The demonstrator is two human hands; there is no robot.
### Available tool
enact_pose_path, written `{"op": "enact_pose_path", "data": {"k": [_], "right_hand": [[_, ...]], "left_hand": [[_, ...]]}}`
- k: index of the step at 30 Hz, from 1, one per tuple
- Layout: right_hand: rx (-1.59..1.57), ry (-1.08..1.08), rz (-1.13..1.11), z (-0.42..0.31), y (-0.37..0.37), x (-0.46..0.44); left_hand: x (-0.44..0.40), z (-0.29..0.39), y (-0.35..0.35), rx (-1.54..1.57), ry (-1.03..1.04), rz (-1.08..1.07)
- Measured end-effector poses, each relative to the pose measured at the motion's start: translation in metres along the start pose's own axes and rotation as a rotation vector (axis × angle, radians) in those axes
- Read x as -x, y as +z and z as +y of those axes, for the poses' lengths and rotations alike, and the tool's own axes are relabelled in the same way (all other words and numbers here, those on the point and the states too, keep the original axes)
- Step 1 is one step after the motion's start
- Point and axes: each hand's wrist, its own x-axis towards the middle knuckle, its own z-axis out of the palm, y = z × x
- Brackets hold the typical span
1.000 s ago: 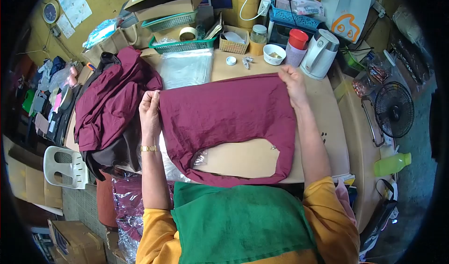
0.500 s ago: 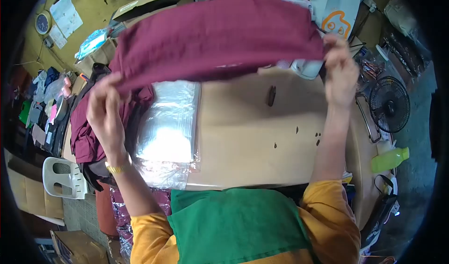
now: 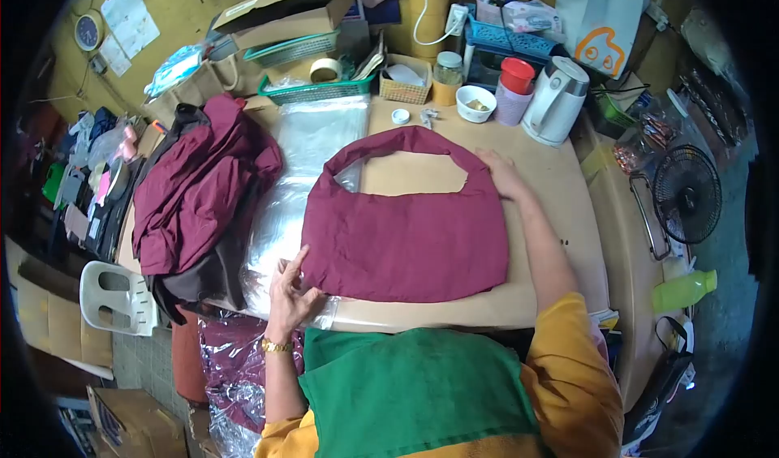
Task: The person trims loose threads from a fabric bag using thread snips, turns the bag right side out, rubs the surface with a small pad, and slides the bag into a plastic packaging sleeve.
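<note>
A maroon cloth shoulder bag lies flat on the table, its wide strap arched away from me. At the bag's lower left edge, my left hand has its fingers apart, touching the cloth or just beside it. My right hand rests with fingers stretched out against the right side of the strap, partly on the table. Under the bag's left side runs a stack of clear plastic bags. More maroon cloth is heaped to the left, with dark fabric beneath it.
Along the back stand a green basket, a wicker basket, a jar, a white bowl, a red cup and an electric kettle. A black fan and a green bottle are on the right.
The maroon bag, held up stretched between both hands before, now lies flat on the table. Both hands have come down and let go; the left moved toward me and to the right.
</note>
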Motion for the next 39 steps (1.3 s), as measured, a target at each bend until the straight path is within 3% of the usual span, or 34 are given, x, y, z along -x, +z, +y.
{"op": "enact_pose_path", "data": {"k": [1, 2, 3, 5, 6, 8, 9, 10, 12, 14, 16, 17, 19, 21, 22, 24, 25, 31, 33, 34, 39], "right_hand": [[-0.2, 0.122, -0.145, -0.001, -0.012, -0.017], [-0.398, 0.248, -0.293, -0.005, -0.022, -0.024], [-0.401, 0.241, -0.302, -0.016, -0.031, -0.022], [-0.186, 0.039, 0.135, -0.051, -0.057, -0.015], [-0.298, 0.075, 0.166, -0.084, -0.069, -0.007], [-0.759, 0.012, 0.016, -0.164, -0.086, 0.031], [-0.554, -0.045, -0.155, -0.229, -0.126, 0.058], [-0.49, -0.262, -0.073, -0.259, -0.109, 0.079], [-0.428, -0.486, 0.012, -0.275, -0.08, 0.112], [-0.199, -0.566, 0.071, -0.271, -0.058, 0.129], [-0.154, -0.449, 0.024, -0.243, -0.067, 0.124], [-0.116, -0.376, 0.014, -0.233, -0.081, 0.121], [-0.046, -0.276, -0.007, -0.208, -0.106, 0.125], [-0.095, -0.055, -0.068, -0.199, -0.133, 0.132], [-0.075, -0.031, -0.064, -0.188, -0.132, 0.137], [-0.541, 0.062, 0.06, -0.155, -0.113, 0.154], [-0.623, 0.09, 0.082, -0.142, -0.102, 0.163], [-0.81, 0.114, 0.349, -0.136, -0.056, 0.172], [-0.798, 0.103, 0.574, -0.142, -0.047, 0.16], [-0.902, 0.361, 0.555, -0.154, -0.05, 0.159], [-0.82, 0.362, 0.637, -0.152, -0.041, 0.139]], "left_hand": [[0.0, -0.005, 0.0, -0.173, 0.133, 0.011], [0.002, -0.014, 0.002, -0.147, 0.073, 0.042], [0.004, -0.015, 0.002, -0.152, 0.063, 0.046], [0.003, -0.015, 0.004, -0.078, 0.187, 0.15], [0.002, -0.025, 0.007, -0.102, 0.228, 0.212], [0.0, -0.013, 0.005, -0.156, 0.26, 0.253], [-0.004, -0.006, 0.006, -0.199, 0.317, 0.273], [-0.009, 0.0, 0.008, -0.143, 0.336, 0.286], [-0.016, 0.014, 0.011, 0.006, 0.344, 0.288], [-0.014, 0.016, 0.014, 0.09, 0.335, 0.301], [-0.004, 0.01, 0.017, 0.188, 0.019, 0.258], [-0.003, 0.006, 0.021, 0.186, 0.019, 0.27], [-0.004, -0.01, 0.032, 0.547, -0.043, 0.351], [-0.005, -0.034, 0.037, 0.671, -0.048, 0.38], [-0.003, -0.027, 0.032, 0.569, -0.014, 0.358], [-0.002, -0.018, 0.025, 0.383, 0.077, 0.28], [0.0, -0.021, 0.023, 0.295, 0.136, 0.237], [-0.003, -0.014, 0.032, 0.366, 0.159, 0.296], [0.002, -0.034, 0.038, 0.403, 0.011, 0.333], [0.0, -0.032, 0.04, 0.404, 0.013, 0.332], [-0.015, -0.019, 0.051, 0.352, 0.051, 0.578]]}}
